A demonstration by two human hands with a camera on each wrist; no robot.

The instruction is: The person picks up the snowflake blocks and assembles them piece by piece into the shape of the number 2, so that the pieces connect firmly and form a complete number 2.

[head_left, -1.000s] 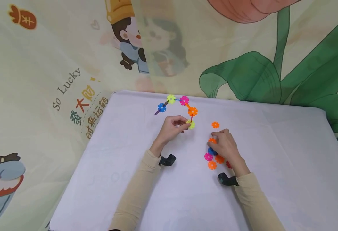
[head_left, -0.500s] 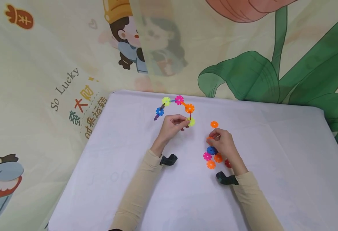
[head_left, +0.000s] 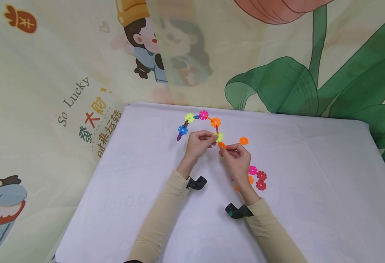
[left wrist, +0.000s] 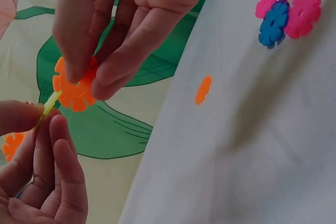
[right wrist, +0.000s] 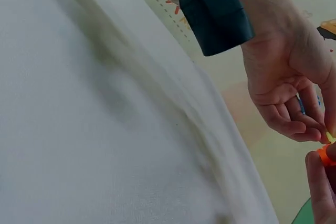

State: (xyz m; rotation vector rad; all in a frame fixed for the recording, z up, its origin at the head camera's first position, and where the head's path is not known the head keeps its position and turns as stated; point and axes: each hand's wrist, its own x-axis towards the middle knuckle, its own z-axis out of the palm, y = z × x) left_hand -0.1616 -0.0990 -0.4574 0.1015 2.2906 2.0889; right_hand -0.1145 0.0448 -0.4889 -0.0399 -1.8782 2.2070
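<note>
My left hand (head_left: pixel 199 145) pinches a yellow snowflake disc (head_left: pixel 220 137), the end piece of a curved chain of notched plastic discs. Along that chain come an orange disc (head_left: pixel 215 122), a pink disc (head_left: pixel 203 115), another yellow disc (head_left: pixel 189 117) and a blue disc (head_left: pixel 183 130), with edge-on pieces between them. Between thumb and fingers my right hand (head_left: pixel 237 160) holds a loose-looking orange snowflake disc (head_left: pixel 222 145). In the left wrist view this orange disc (left wrist: pixel 76 88) meets the yellow disc's edge (left wrist: pixel 51 103), the two standing crosswise.
One orange disc (head_left: pixel 243 141) lies alone on the white-covered table (head_left: pixel 310 190). Behind my right wrist is a loose group with red discs (head_left: pixel 261 175), a pink disc (head_left: pixel 253 170), orange and blue ones, partly hidden. A patterned cloth (head_left: pixel 271 44) hangs beyond the table's back edge.
My right hand has picked an orange disc from the group and carried it left to the chain's yellow end. The left hand keeps its pinch; the chain has shifted and turned slightly.
</note>
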